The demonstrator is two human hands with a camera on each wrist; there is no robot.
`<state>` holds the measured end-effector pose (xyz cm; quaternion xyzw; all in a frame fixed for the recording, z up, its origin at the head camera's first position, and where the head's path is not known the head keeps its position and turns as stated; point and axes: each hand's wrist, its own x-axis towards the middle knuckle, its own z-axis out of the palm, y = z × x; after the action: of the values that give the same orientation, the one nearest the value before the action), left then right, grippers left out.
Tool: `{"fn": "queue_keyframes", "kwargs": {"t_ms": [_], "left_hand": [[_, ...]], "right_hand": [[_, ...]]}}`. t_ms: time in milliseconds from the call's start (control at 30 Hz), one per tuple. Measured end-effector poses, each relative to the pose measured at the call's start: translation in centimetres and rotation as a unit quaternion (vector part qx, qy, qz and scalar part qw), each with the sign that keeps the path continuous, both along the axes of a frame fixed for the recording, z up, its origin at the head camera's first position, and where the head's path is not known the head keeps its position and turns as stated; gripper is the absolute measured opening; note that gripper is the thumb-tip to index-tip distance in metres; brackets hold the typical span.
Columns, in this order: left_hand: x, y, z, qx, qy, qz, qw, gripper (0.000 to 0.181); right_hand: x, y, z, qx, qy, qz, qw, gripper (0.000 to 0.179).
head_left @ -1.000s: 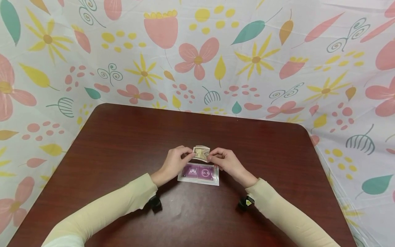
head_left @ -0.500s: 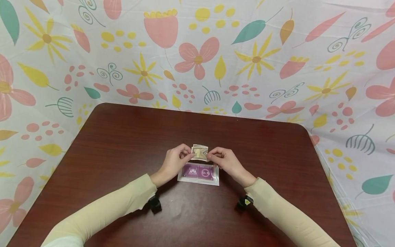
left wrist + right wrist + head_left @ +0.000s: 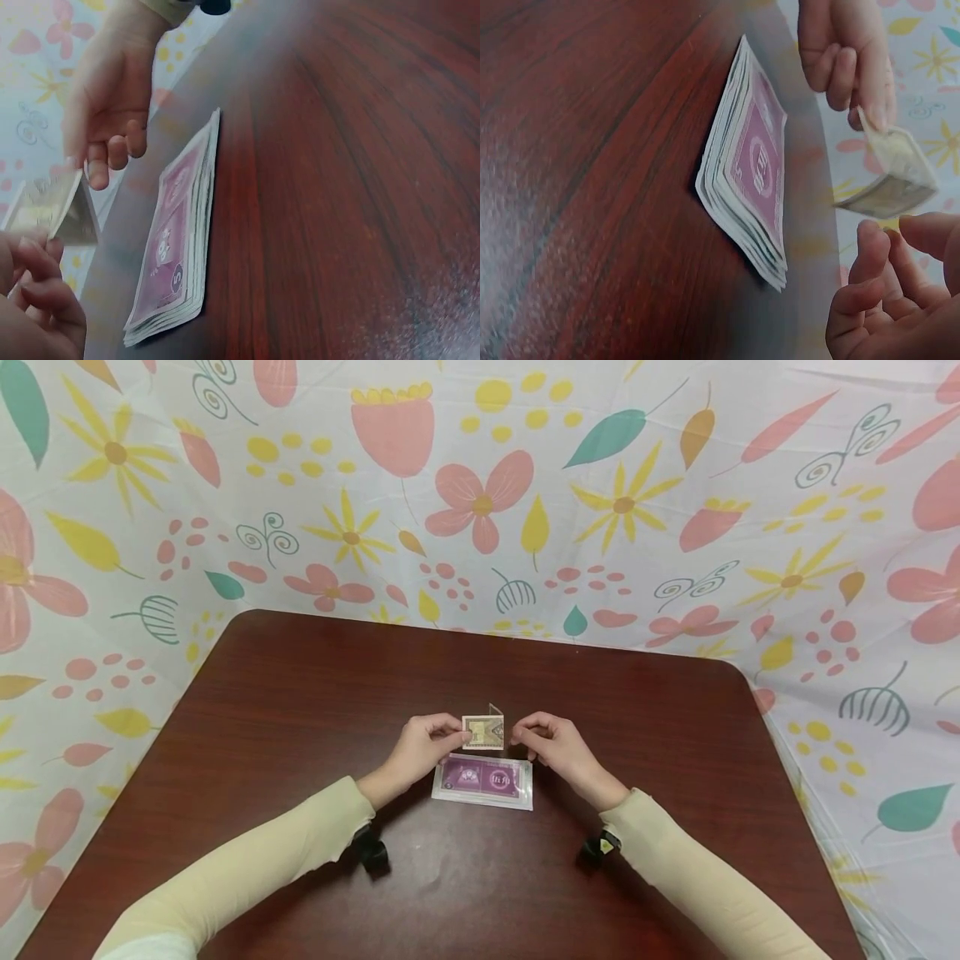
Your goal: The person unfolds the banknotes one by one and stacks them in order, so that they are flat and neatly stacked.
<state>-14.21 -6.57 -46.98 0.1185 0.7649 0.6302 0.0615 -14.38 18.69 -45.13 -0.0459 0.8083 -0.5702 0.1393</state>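
My left hand (image 3: 422,750) pinches a folded yellow-brown banknote (image 3: 483,732) by its left end, thumb in front. The note's halves stand apart in a V in the right wrist view, and a back flap shows above its right end in the head view. My right hand (image 3: 561,747) is just off the note's right end, fingers loosely bent and holding nothing; in the right wrist view its thumb and fingertips (image 3: 870,232) are right below the note. A thick stack of purple banknotes (image 3: 480,779) with white edges lies on the table in front of both hands.
The dark red-brown wooden table (image 3: 337,660) has rounded far corners. A white floral curtain (image 3: 480,510) hangs behind it and along both sides. Black straps (image 3: 371,852) sit on both wrists below the cream sleeves (image 3: 247,860).
My right hand has let go of the banknote and moved slightly right. The left hand has shifted a little left with the note, whose back flap has sprung up.
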Motion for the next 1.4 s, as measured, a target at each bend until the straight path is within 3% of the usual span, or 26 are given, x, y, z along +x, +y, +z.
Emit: {"fn": "queue_keyframes", "kwargs": {"t_ms": [100, 333, 433, 633, 767, 1000, 1233, 1400], "left_hand": [[-0.1, -0.2, 0.0, 0.019, -0.017, -0.021, 0.9995, 0.010], [-0.1, -0.6, 0.3, 0.052, -0.059, -0.066, 0.9947, 0.012], [0.0, -0.6, 0.4, 0.055, -0.063, -0.072, 0.9939, 0.013], [0.0, -1.0, 0.2, 0.060, -0.066, -0.047, 0.9949, 0.013], [-0.1, -1.4, -0.1, 0.051, -0.050, -0.026, 0.9971, 0.012], [0.0, -2.0, -0.3, 0.034, -0.048, 0.000, 0.9983, 0.011], [0.6, -1.7, -0.2, -0.020, -0.045, 0.037, 0.9981, 0.008], [0.9, -1.8, -0.2, -0.058, -0.028, 0.033, 0.9974, 0.007]], "right_hand": [[-0.1, 0.2, 0.0, -0.004, -0.004, -0.002, 1.0000, 0.024], [-0.2, 0.1, -0.2, -0.030, -0.033, 0.054, 0.9975, 0.035], [-0.2, 0.0, -0.2, -0.032, -0.041, 0.063, 0.9967, 0.034], [-0.1, 0.1, -0.2, -0.037, -0.036, 0.034, 0.9981, 0.027], [0.1, 0.4, -0.1, -0.039, -0.026, 0.008, 0.9989, 0.023], [0.3, 0.7, -0.2, -0.014, 0.016, -0.019, 0.9996, 0.022], [1.1, 0.6, 0.5, 0.033, 0.034, -0.013, 0.9988, 0.014], [1.3, 1.0, -0.3, 0.049, 0.041, -0.004, 0.9979, 0.012]]}}
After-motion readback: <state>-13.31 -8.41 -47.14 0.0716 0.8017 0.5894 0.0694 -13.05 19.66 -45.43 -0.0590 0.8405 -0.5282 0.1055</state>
